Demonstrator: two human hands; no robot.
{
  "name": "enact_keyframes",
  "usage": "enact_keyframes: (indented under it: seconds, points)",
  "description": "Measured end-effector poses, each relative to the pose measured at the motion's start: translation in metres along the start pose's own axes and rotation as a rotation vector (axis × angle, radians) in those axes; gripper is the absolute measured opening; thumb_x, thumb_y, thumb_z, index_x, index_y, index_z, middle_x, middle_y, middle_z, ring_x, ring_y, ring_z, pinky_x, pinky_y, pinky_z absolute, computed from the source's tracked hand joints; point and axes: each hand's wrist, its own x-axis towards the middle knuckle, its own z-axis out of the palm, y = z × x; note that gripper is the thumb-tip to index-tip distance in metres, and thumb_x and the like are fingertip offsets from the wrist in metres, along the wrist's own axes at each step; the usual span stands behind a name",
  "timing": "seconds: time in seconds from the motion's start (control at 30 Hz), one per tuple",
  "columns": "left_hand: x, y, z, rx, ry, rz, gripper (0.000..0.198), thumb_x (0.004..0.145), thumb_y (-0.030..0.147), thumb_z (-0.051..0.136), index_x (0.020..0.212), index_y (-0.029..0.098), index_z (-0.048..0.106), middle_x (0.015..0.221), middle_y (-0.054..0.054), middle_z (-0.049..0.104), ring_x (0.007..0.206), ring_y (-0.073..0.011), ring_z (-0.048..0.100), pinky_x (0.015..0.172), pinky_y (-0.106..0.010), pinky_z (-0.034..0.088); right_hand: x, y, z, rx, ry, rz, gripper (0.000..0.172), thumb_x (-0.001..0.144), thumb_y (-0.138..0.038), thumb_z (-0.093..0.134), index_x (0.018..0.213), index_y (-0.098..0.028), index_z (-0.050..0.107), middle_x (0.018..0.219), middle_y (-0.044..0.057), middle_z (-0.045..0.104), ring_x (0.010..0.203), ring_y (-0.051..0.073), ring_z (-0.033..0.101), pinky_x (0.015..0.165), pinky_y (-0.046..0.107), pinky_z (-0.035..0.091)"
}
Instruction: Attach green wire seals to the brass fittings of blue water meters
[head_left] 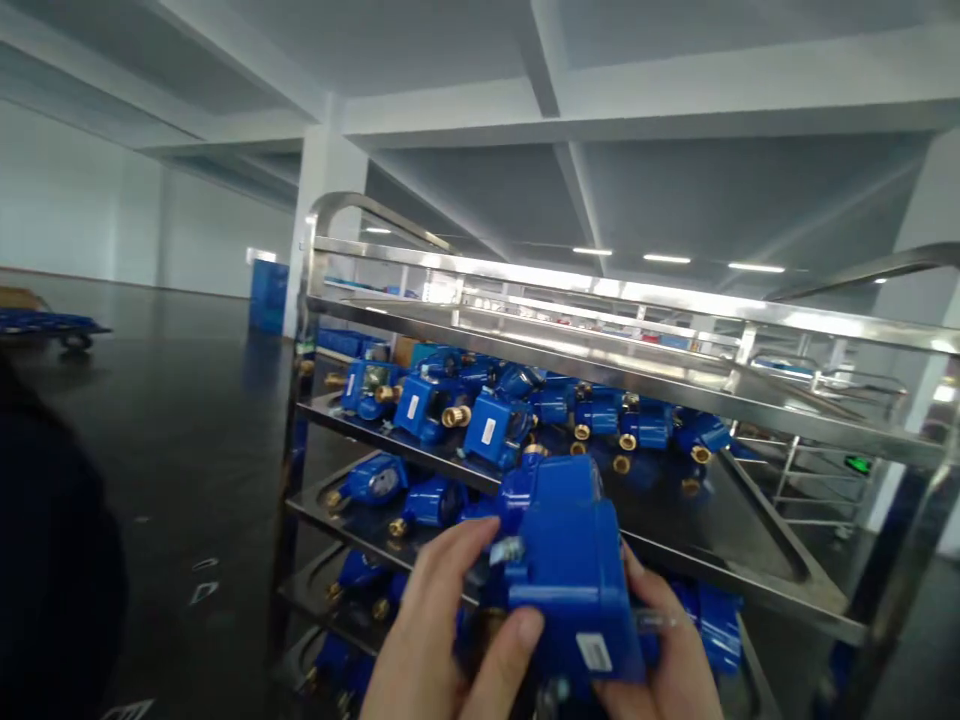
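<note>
Low in the middle of the head view, I hold a blue water meter (566,560) with a small white label and a brass threaded end at its top. My left hand (431,630) grips its left side, thumb in front and fingers spread along the edge. Around the right side, my right hand (667,650) is closed on the meter, its fingers partly hidden behind it. Just beyond the hands, similar blue water meters (487,430) with brass ends lie on a shelf of a metal rack (660,490).
The rack's steel top rail (525,270) and bare upper shelf cross in front of me. Lower shelves carry several more blue meters (375,480). A dark floor (187,480) stretches left to a wheeled cart (45,322) and a blue stack (268,295) by a white column (330,160).
</note>
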Motion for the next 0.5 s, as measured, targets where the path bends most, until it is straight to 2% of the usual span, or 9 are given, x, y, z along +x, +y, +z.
enact_keyframes:
  seconds: [0.07, 0.13, 0.23, 0.33, 0.4, 0.5]
  points:
    - [0.030, 0.003, 0.025, 0.008, -0.165, 0.019, 0.041, 0.088, 0.042, 0.049, 0.126, 0.027, 0.046, 0.129, -0.006, 0.049, 0.118, -0.0240, 0.048, 0.097, -0.041, 0.048, 0.018, -0.028, 0.006, -0.030, -0.002, -0.058, 0.042, 0.070, -0.035, 0.070, 0.110, -0.026, 0.060, 0.100, 0.002, 0.069, 0.086, 0.022, 0.065, 0.067, 0.034, 0.055]
    - [0.060, 0.000, 0.049, 0.034, -0.230, 0.080, 0.036, 0.092, 0.041, 0.041, 0.122, 0.024, 0.051, 0.128, -0.006, 0.051, 0.119, -0.0215, 0.048, 0.100, -0.040, 0.045, 0.044, -0.047, 0.011, -0.106, -0.012, -0.089, 0.028, 0.076, -0.034, 0.065, 0.101, -0.024, 0.062, 0.089, 0.001, 0.070, 0.072, 0.017, 0.065, 0.059, 0.029, 0.053]
    - [0.104, -0.023, 0.079, 0.262, -0.169, 0.221, 0.036, 0.093, 0.041, 0.037, 0.111, 0.019, 0.059, 0.121, -0.008, 0.057, 0.122, -0.0232, 0.045, 0.105, -0.044, 0.038, 0.095, -0.061, 0.015, -0.196, -0.012, -0.105, 0.016, 0.080, -0.034, 0.059, 0.090, -0.021, 0.060, 0.074, -0.001, 0.068, 0.063, 0.015, 0.062, 0.056, 0.029, 0.052]
    - [0.139, -0.058, 0.099, 0.451, -0.098, 0.233, 0.036, 0.088, 0.042, 0.046, 0.097, 0.012, 0.064, 0.126, -0.018, 0.052, 0.128, -0.0360, 0.033, 0.106, -0.059, 0.026, 0.147, -0.060, 0.011, -0.214, -0.008, -0.115, 0.014, 0.079, -0.032, 0.058, 0.088, -0.021, 0.057, 0.074, -0.001, 0.067, 0.068, 0.017, 0.063, 0.063, 0.036, 0.054]
    - [0.152, -0.080, 0.107, 0.519, -0.070, 0.234, 0.034, 0.085, 0.041, 0.052, 0.097, 0.011, 0.064, 0.135, -0.020, 0.043, 0.131, -0.0407, 0.025, 0.106, -0.066, 0.016, 0.174, -0.057, 0.005, -0.233, -0.003, -0.123, 0.015, 0.078, -0.031, 0.060, 0.088, -0.021, 0.057, 0.075, -0.001, 0.067, 0.070, 0.017, 0.063, 0.065, 0.040, 0.054]
    - [0.158, -0.098, 0.112, 0.604, -0.067, 0.283, 0.031, 0.084, 0.040, 0.056, 0.099, 0.014, 0.065, 0.143, -0.015, 0.035, 0.135, -0.0380, 0.018, 0.109, -0.064, 0.007, 0.196, -0.051, -0.006, -0.261, 0.005, -0.148, 0.019, 0.075, -0.030, 0.065, 0.089, -0.020, 0.056, 0.074, -0.003, 0.065, 0.068, 0.016, 0.062, 0.068, 0.043, 0.055]
